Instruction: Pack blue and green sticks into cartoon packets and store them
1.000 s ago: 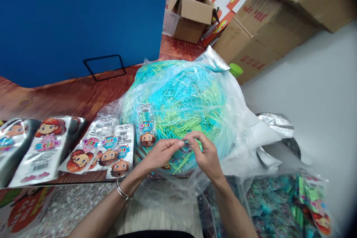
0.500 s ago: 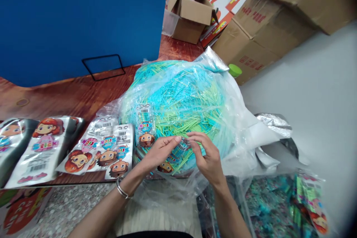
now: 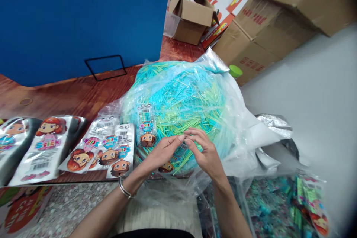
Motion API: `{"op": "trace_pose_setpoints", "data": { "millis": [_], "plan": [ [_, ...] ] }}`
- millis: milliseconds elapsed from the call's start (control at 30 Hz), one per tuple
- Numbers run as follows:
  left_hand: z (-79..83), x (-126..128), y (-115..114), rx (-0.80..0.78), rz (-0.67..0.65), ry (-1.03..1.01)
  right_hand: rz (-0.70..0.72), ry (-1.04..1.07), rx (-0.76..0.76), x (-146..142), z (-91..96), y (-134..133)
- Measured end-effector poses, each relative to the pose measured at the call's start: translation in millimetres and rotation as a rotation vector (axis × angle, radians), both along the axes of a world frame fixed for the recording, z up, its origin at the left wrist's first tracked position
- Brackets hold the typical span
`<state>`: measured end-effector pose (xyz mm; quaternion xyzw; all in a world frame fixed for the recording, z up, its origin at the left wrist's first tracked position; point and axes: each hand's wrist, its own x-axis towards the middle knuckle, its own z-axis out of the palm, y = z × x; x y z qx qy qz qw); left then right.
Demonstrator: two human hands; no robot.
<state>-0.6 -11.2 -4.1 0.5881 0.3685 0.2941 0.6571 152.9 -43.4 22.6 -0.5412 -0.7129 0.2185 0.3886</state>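
1. While the left hand [image 3: 164, 151] reaches in over the near side of the heap, its thumb and fingers are pinched at the far end of a small clear plastic packet printed with a brown-haired cartoon face [image 3: 166, 167].
2. The right hand [image 3: 205, 153] is just beside it, fingers curved and thumb close to the same end; whether they grip the plastic cannot be told.
3. This packet lies between and under the hands, tilted, its printed face toward the near left, partly hidden by the left hand.
4. Beneath is a large, crumpled, clear plastic bag [image 3: 237, 134] full of thin turquoise and lime-green sticks [image 3: 178, 93], in the middle of the dark reddish-brown wooden table [image 3: 67, 100].
5. A second clear printed packet with sticks inside [image 3: 146, 126] rests on the left side of the heap, near the left hand.
6. Left of that, loose flat silver-and-white printed pouches [image 3: 120, 152] overlap on the table; farther left is a thick stack of pouches printed with a red-haired cartoon figure [image 3: 46, 145].
7. A silver metal bracelet [image 3: 125, 189] circles the left wrist.
8. On the far side are a blue panel [image 3: 80, 18], a black wire frame [image 3: 106, 67] and an open brown cardboard box [image 3: 192, 13].
9. At the far right, taped brown cardboard boxes [image 3: 251, 44] stand behind a round green object [image 3: 235, 71].
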Motion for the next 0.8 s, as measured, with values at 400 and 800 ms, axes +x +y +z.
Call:
{"op": "trace_pose_setpoints", "data": {
  "millis": [400, 800],
  "plan": [
    [-0.2, -6, 2, -0.155, 0.054, -0.077, 0.055, 0.068, -0.084, 0, 2.6, 1],
    [-0.1, -7, -2, -0.222, 0.288, -0.335, -0.051, 0.076, -0.344, -17, -22.8, -14]
  ]
}}
